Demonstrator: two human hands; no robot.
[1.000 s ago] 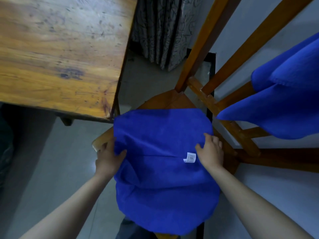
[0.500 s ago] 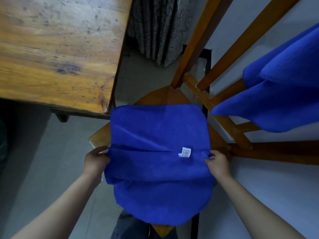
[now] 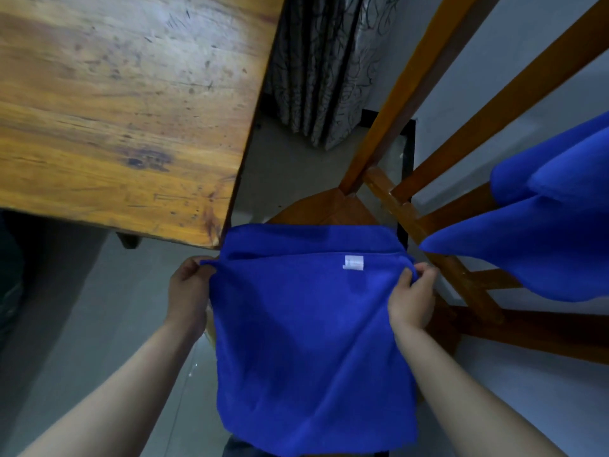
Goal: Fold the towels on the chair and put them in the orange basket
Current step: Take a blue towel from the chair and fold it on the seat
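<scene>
A blue towel [image 3: 306, 331] with a small white label [image 3: 354, 262] lies over the wooden chair [image 3: 329, 209] seat and hangs off its near edge. My left hand [image 3: 188, 291] pinches the towel's left corner. At the right corner, my right hand [image 3: 412, 298] grips the same folded edge. That lifted edge lies just short of the far edge of the towel. A second blue towel [image 3: 540, 239] hangs over the chair's backrest at the right. The orange basket is not in view.
A worn wooden table [image 3: 125, 107] fills the upper left, its corner close to the towel and my left hand. A patterned grey curtain [image 3: 323, 70] hangs behind. The chair's slanted back rails [image 3: 428, 103] stand at the right. Grey floor lies below.
Both hands took the towel's side corners and carried the edge with the label away from me, toward the far edge. The towel now lies doubled on the seat.
</scene>
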